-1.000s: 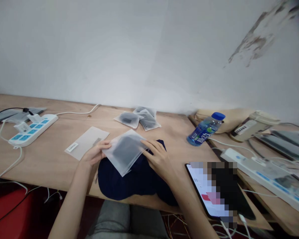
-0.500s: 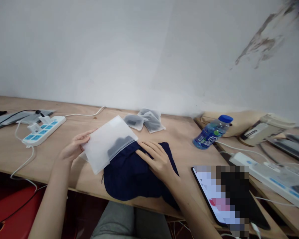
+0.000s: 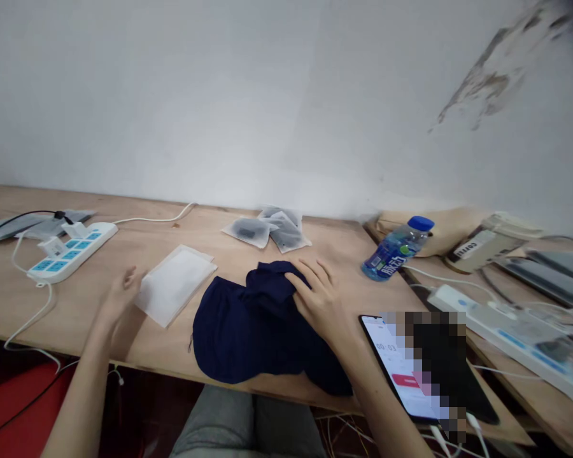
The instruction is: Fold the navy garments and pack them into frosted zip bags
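Observation:
A dark navy cloth (image 3: 253, 331) lies crumpled at the table's front edge. My right hand (image 3: 318, 296) rests on its upper right part with the fingers spread. Left of the cloth, frosted plastic bags (image 3: 176, 286) lie flat on the wood, one overlapping another. Just beside their left edge is my left hand (image 3: 121, 296), raised a little, its fingers loosely curled and apart, holding nothing. Farther back, near the wall, several small frosted packets (image 3: 251, 230) with dark contents sit in a loose group.
A power strip (image 3: 71, 254) with white plugs and cables is at the left. To the right are a blue-capped bottle (image 3: 396, 249), a phone (image 3: 396, 369), a coffee cup (image 3: 487, 245) and a second power strip (image 3: 510, 337). The table's front edge (image 3: 167, 376) runs above my legs.
My left hand has let go of the frosted bag, which now lies on the table, and has moved left and down. My right hand has shifted slightly right on the cloth.

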`<state>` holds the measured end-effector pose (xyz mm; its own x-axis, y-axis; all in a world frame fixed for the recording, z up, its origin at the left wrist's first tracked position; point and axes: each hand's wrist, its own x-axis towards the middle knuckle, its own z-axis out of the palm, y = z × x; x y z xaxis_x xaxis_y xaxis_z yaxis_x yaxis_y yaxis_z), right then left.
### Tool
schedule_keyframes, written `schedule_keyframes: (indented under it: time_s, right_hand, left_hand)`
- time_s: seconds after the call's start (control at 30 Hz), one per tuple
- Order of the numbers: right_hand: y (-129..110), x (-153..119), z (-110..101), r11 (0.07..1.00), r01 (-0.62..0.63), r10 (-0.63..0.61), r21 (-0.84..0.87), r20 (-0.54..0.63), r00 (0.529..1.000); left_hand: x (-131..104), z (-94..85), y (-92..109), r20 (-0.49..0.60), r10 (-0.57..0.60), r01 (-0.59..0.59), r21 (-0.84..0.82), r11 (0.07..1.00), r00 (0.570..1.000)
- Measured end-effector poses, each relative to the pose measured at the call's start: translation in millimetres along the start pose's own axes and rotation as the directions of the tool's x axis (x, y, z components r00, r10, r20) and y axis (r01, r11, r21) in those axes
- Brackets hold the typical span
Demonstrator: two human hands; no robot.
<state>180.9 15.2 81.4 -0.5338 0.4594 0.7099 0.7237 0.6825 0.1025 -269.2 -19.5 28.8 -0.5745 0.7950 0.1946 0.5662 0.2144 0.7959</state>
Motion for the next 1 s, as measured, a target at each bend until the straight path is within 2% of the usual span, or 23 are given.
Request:
schedule_keyframes:
  time_s: [0.03,0.1,0.17,0.2,0.23,0.3,0.37,0.4,0.43,0.5,0.6,0.67,0.77,0.83,0.9,1.0]
  right_hand:
    - [0.8,2.8,-3.4,1.000,-0.006,0.006,-0.013,0.022,1.000]
    - [0.3,9.8,-11.8,1.000,-0.021,0.022,-0.012,0.079,0.997]
    - [-3.1,18.1,-21.7,0.997,-0.081,0.079,0.005,0.158,0.984]
    - [-5.7,22.5,-26.7,0.990,-0.137,0.131,0.016,0.202,0.971]
    - [-8.8,26.8,-31.4,0.978,-0.205,0.192,0.028,0.243,0.951]
    - [-15.9,34.6,-38.6,0.936,-0.348,0.317,0.052,0.306,0.898]
    - [-23.2,39.8,-42.0,0.889,-0.451,0.397,0.083,0.356,0.846]
    - [-26.3,40.9,-42.3,0.870,-0.483,0.414,0.102,0.383,0.826]
    - [-29.0,40.8,-41.8,0.853,-0.506,0.417,0.126,0.417,0.808]
    - [-32.3,36.8,-39.0,0.823,-0.534,0.384,0.196,0.501,0.776]
    - [-32.8,23.6,-32.5,0.749,-0.591,0.334,0.300,0.599,0.728]
    - [-31.0,13.9,-27.9,0.692,-0.637,0.349,0.341,0.614,0.708]
    - [-26.7,3.3,-22.4,0.593,-0.696,0.424,0.405,0.578,0.697]
    - [-22.9,-0.4,-20.5,0.475,-0.728,0.466,0.494,0.561,0.684]
    - [-18.0,-2.3,-20.0,0.306,-0.742,0.491,0.596,0.569,0.659]
    - [-9.2,-4.1,-21.1,0.054,-0.717,0.557,0.695,0.575,0.599]
  left_hand:
    - [-5.0,2.2,5.9,-0.050,0.043,-0.040,0.073,0.997,0.998]
    - [-22.1,8.8,27.5,-0.051,0.164,-0.156,0.140,0.978,0.985]
    - [-48.9,19.5,58.9,0.060,0.300,-0.305,0.115,0.945,0.952]
    - [-64.9,26.7,76.3,0.131,0.309,-0.318,0.047,0.947,0.942]
    - [-81.6,35.2,93.6,0.233,0.288,-0.286,-0.045,0.957,0.929]
    - [-113.5,54.6,125.0,0.413,0.264,-0.162,-0.265,0.950,0.872]
    - [-137.9,75.2,148.8,0.523,0.275,-0.025,-0.434,0.901,0.807]
    - [-146.1,84.8,157.4,0.580,0.277,0.038,-0.471,0.881,0.766]
    - [-151.5,93.6,163.7,0.600,0.286,0.076,-0.505,0.860,0.748]
    - [-154.8,107.5,169.7,0.578,0.299,0.098,-0.556,0.825,0.759]
    - [-147.8,118.0,165.5,0.513,0.312,0.050,-0.575,0.817,0.800]
    - [-140.1,118.7,157.9,0.500,0.332,0.005,-0.558,0.830,0.800]
    - [-127.0,114.1,146.8,0.479,0.344,-0.069,-0.503,0.861,0.808]
    - [-116.8,109.4,141.9,0.469,0.325,-0.093,-0.453,0.886,0.821]
    - [-105.3,104.0,139.1,0.457,0.305,-0.083,-0.444,0.892,0.836]
    - [-89.0,94.6,137.0,0.431,0.243,0.007,-0.501,0.865,0.869]
